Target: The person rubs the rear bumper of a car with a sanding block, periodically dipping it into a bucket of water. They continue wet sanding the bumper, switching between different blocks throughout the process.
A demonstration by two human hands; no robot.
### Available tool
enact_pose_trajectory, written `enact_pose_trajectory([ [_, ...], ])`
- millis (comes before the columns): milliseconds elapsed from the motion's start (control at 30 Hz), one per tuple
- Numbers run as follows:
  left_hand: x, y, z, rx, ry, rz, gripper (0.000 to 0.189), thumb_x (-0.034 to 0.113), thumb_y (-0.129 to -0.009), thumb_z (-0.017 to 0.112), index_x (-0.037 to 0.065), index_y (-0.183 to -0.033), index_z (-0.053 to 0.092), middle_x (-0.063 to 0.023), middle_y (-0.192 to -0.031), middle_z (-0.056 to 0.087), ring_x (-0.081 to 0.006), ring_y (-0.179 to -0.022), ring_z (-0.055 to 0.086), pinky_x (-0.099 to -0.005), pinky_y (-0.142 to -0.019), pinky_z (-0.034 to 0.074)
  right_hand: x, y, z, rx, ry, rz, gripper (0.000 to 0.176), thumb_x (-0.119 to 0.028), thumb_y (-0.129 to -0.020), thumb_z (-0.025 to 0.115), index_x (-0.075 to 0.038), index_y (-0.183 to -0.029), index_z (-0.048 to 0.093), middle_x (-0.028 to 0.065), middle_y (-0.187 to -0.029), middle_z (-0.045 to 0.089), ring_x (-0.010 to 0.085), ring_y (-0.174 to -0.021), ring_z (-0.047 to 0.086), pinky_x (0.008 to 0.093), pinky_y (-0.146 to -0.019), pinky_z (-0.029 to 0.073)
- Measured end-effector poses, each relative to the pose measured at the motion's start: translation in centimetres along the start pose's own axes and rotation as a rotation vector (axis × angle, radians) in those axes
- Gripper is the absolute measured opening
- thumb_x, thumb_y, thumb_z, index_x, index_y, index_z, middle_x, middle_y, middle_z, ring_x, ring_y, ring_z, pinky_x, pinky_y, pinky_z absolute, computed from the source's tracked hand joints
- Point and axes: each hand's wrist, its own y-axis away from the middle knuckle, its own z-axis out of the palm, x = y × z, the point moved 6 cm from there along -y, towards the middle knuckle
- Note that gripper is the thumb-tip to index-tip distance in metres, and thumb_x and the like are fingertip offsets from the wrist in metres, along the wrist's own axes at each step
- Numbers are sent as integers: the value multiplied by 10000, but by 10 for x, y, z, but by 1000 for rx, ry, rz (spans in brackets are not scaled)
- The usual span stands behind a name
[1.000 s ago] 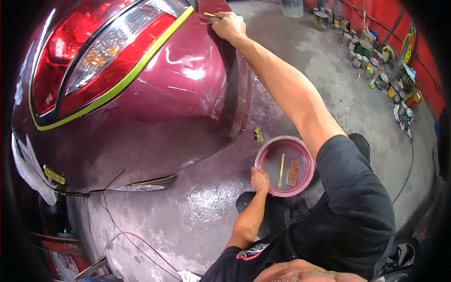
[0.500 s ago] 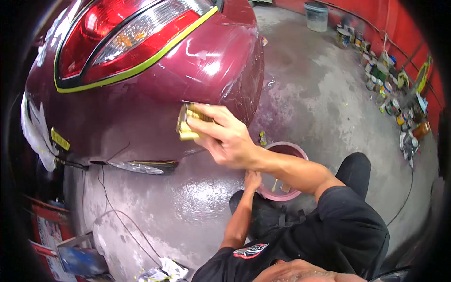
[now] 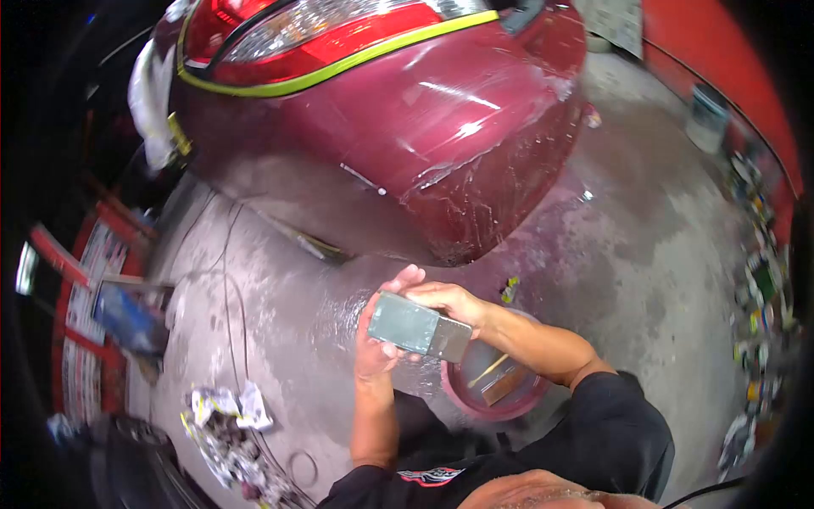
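Observation:
A grey rectangular sanding block sits flat between both my hands, above the wet concrete floor. My left hand supports it from below and the left side. My right hand grips its upper right edge. Just below my right forearm stands a pink basin of water with a yellow stick and a brown piece lying in it. A maroon car rear with a red tail light outlined in yellow-green tape rises ahead of me, its lower panel dull and wet.
Crumpled paper and tape scraps lie on the floor at lower left. A white bucket stands by the red wall at right, with several paint cans along it. Thin cables run across the floor at left.
My right hand came off the car panel and down toward my lap. My left hand left the basin rim and joined it on the block. The view swung left.

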Motion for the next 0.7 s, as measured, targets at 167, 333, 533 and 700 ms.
enact_pose_trajectory([
  [167, -41, 46, 10, 226, -301, 159, 708, 251, -804, 807, 29, -1390, 478, -201, -1429, 496, -309, -1330, 473, -448, -1091, 404, -53, 19, -51, -88, 1600, 90, 515, -530, -941, 583, -40, -995, 729, 145, -940, 725, 244, -869, 694, 362, -766, 523],
  [333, -198, 125, -30, 108, -1123, -858, 483, 436, -923, 625, 51, -1214, 648, -164, -1093, 712, -282, -1052, 678, -386, -931, 516, -59, 30, -173, -42, 1916, 164, 506, -543, -900, 605, -66, -1011, 732, 161, -993, 721, 316, -923, 685, 438, -818, 515],
  [533, -339, 181, -42, -449, -1654, -1308, 582, 530, -860, 594, 52, -1182, 677, -204, -1147, 686, -383, -1065, 663, -494, -923, 516, 4, 26, -245, -138, 1920, 516, 474, -497, -869, 632, -73, -1056, 728, 164, -1039, 720, 357, -978, 673, 465, -842, 508],
  [700, -356, 190, -45, -575, -1590, -1257, 554, 519, -832, 607, 58, -1124, 702, -192, -1072, 707, -382, -1006, 683, -484, -889, 537, 14, 40, -231, -275, 2042, 452, 452, -469, -869, 628, -89, -1093, 727, 162, -1067, 718, 339, -1000, 674, 463, -842, 511],
])
